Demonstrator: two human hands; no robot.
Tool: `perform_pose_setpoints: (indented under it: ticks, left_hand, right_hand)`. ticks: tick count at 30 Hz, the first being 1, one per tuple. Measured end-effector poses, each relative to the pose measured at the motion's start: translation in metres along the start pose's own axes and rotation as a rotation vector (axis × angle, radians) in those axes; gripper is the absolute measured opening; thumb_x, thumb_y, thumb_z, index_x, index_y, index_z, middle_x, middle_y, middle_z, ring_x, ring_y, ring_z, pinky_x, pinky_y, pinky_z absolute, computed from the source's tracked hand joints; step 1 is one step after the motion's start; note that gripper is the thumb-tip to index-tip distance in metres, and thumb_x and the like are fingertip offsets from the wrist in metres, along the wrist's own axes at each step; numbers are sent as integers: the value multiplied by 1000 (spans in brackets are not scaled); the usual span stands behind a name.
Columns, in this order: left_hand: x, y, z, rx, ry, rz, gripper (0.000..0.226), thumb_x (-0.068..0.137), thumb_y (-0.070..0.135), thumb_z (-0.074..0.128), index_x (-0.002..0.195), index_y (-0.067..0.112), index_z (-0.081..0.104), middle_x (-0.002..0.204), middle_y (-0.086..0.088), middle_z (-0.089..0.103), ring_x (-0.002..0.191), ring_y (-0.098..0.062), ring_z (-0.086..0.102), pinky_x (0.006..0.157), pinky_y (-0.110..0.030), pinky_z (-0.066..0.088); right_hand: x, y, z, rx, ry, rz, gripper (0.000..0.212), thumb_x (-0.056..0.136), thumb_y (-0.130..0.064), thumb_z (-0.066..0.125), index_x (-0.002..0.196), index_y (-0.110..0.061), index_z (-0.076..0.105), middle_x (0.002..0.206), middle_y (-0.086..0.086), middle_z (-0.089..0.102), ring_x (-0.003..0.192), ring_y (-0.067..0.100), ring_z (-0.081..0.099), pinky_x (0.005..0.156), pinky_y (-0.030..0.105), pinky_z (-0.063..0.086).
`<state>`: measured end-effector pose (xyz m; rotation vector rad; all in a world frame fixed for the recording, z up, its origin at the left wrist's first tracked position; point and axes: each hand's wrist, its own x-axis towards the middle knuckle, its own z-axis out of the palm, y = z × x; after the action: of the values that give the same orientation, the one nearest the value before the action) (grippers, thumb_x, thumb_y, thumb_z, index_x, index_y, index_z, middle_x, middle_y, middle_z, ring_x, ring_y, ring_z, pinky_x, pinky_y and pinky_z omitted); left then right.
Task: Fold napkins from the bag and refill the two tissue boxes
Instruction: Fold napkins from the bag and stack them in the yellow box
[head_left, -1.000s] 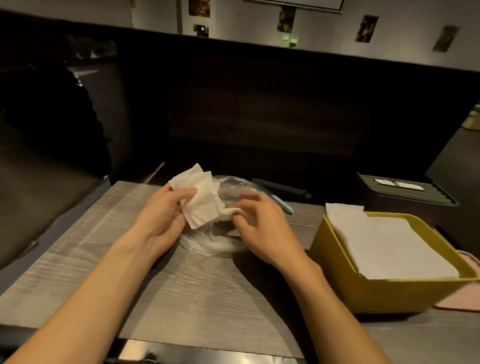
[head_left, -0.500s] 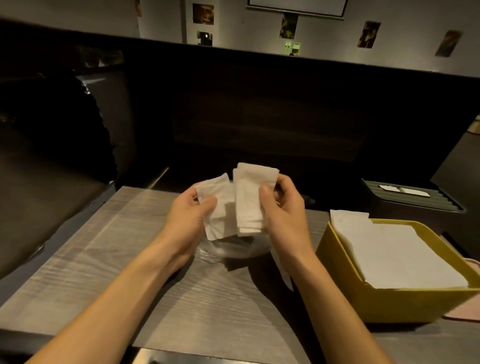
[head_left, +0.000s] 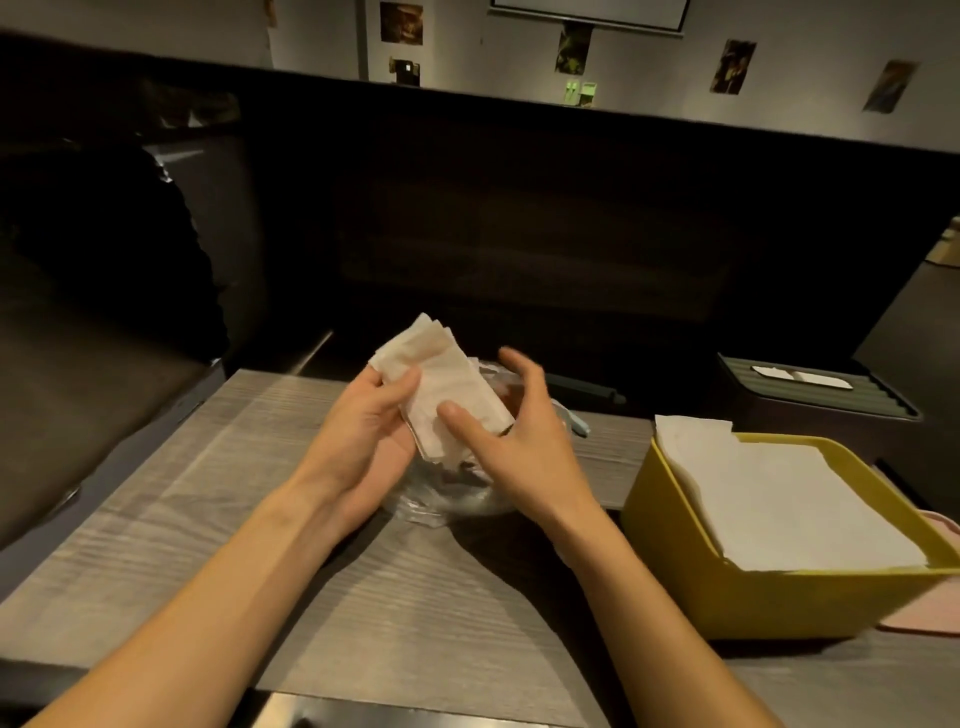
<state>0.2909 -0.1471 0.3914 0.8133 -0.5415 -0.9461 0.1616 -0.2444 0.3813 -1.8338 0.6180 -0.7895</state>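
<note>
left hand (head_left: 363, 431) holds a small stack of folded napkins (head_left: 441, 389) above the worktop (head_left: 208, 519), thumb curled over the front face and fingers behind. the stack's long axis runs from upper left down to lower right, tilted toward the right hand (head_left: 514, 441). right hand sits just beside the stack's lower right end, thumb tip touching the paper, fingers spread and loosely curved, holding nothing firmly. below both hands lies the clear plastic bag (head_left: 452, 499), crumpled on the worktop. the yellow tissue box (head_left: 753, 597) stands to the right, well apart from the stack, already carrying flat white sheets; a darker second box (head_left: 810, 389) lies farther back right. judgement: the right hand is nearer the boxes, so a transfer rightward would likely pass the stack's lower end to it first.
</note>
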Motion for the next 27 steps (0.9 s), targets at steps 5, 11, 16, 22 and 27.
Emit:
perform_pose_setpoints:
  ticks: [5, 11, 16, 22, 27]
  left_hand:
    - [3, 3, -7, 212, 140, 161, 56, 85, 7, 71, 137, 20, 55, 124, -10, 72, 114, -22, 71, 91, -35, 61]
    - [6, -12, -17, 822, 150, 173, 86, 90, -8, 67, 158, 29, 28, 119, 15, 63, 104, 0, 66, 80, -17, 57]
    - [2, -20, -13, 973, 43, 146, 102, 89, -9, 65, 159, 40, 9, 125, 20, 47, 107, 1, 59, 77, -12, 53]
    - [7, -25, -17, 1033, 75, 186, 101, 87, -8, 68, 160, 33, 11, 124, 10, 53, 105, -7, 62, 81, -19, 53]
    - [11, -28, -20, 1068, 63, 185, 104, 90, -2, 69, 161, 36, 3, 129, 12, 53, 111, -5, 60, 88, -20, 49]
  right_hand:
    - [3, -1, -8, 160, 97, -106, 27, 95, -16, 74, 120, -22, 66, 112, -7, 71, 103, 6, 69, 79, 23, 59]
    - [-1, 18, -4, -70, -28, 16, 53, 96, -15, 68, 134, -44, 45, 135, -12, 54, 117, 6, 59, 92, 35, 61]
    - [-4, 16, -2, -64, -92, -28, 86, 88, -8, 72, 148, -47, 24, 139, -11, 47, 121, 5, 56, 95, 28, 58]
    - [-2, 16, -2, -69, -50, -34, 83, 88, -20, 77, 149, -48, 28, 136, -14, 49, 123, 0, 50, 100, 29, 52]
    - [2, 19, -3, -79, -6, -12, 74, 89, -20, 75, 141, -52, 33, 138, -14, 50, 126, 7, 52, 103, 36, 54]
